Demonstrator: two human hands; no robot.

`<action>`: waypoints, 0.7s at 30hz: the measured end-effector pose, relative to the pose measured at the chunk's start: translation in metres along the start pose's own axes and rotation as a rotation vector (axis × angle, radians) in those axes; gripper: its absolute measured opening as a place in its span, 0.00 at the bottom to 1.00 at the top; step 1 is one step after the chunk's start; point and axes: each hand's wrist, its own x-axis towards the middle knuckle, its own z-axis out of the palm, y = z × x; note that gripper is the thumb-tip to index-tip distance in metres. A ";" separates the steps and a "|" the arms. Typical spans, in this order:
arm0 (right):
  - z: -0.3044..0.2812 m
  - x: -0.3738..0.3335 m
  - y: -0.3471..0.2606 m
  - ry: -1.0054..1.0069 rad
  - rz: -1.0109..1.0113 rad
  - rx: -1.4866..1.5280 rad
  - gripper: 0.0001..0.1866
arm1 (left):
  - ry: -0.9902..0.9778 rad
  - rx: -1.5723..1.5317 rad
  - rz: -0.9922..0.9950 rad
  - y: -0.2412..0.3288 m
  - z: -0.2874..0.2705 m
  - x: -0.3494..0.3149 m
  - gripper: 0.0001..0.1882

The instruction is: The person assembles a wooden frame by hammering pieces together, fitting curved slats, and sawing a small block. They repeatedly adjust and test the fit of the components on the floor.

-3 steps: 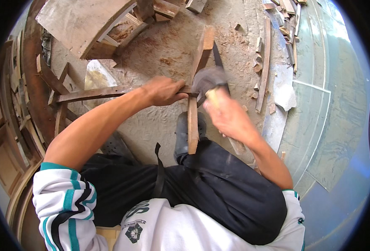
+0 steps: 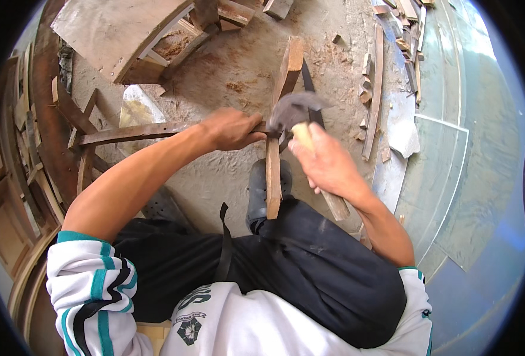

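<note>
A claw hammer [image 2: 336, 206] with a pale wooden handle is in my right hand [image 2: 331, 165], fingers wrapped round the grip. Its dark head, slightly blurred, is over the crossing of two wooden pieces. My left hand [image 2: 230, 129] is closed on the near end of a dark wooden bar [image 2: 138, 132], which runs left to other joined bars [image 2: 75, 113]. That bar meets a lighter upright wooden piece [image 2: 273, 178], whose near end lies by my knee. The hammer head partly hides the joint. Behind it a dark blade-like strip [image 2: 308, 77] slants down.
A wooden panelled piece [image 2: 111, 35] stands at the far left on the dusty floor [image 2: 215, 196]. Offcuts [image 2: 366, 83] and a long strip [image 2: 374, 89] lie to the right, beside glass sheets [image 2: 452, 178]. Door frames [image 2: 13, 231] lean at the left rim. My shoe [image 2: 259, 190] is under the upright piece.
The hammer head has tilted and shifted slightly, and shows less motion blur. My right hand has moved a little; my left hand stays on the bar.
</note>
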 end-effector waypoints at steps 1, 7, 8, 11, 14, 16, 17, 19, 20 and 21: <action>-0.006 0.009 -0.005 0.130 -0.100 -0.002 0.18 | 0.029 0.048 -0.005 -0.008 -0.016 0.007 0.25; 0.001 -0.002 0.000 0.424 -0.329 -0.051 0.18 | 0.034 -0.021 -0.005 -0.001 -0.010 0.015 0.22; 0.005 -0.002 0.008 0.256 -0.183 -0.047 0.18 | 0.036 -0.035 0.013 0.002 -0.008 0.017 0.23; 0.003 -0.006 0.013 -0.074 0.095 -0.027 0.17 | 0.049 0.017 0.035 0.007 -0.007 0.017 0.23; -0.011 -0.010 0.001 0.154 -0.080 -0.067 0.16 | 0.025 0.002 0.024 0.002 -0.006 0.021 0.24; -0.023 -0.011 -0.012 0.268 -0.097 -0.036 0.16 | 0.035 -0.006 0.039 0.001 -0.010 0.018 0.24; -0.028 -0.013 -0.020 0.257 -0.081 0.037 0.16 | 0.036 -0.010 0.032 0.000 -0.012 0.016 0.24; -0.031 -0.014 -0.024 0.227 -0.031 0.115 0.17 | 0.057 -0.014 0.065 -0.006 -0.011 0.015 0.23; -0.028 -0.014 -0.024 0.227 -0.013 0.128 0.18 | 0.078 -0.011 0.100 -0.014 -0.010 0.015 0.22; -0.022 -0.015 -0.020 0.223 0.011 0.138 0.19 | 0.097 -0.015 0.137 -0.016 -0.010 0.014 0.22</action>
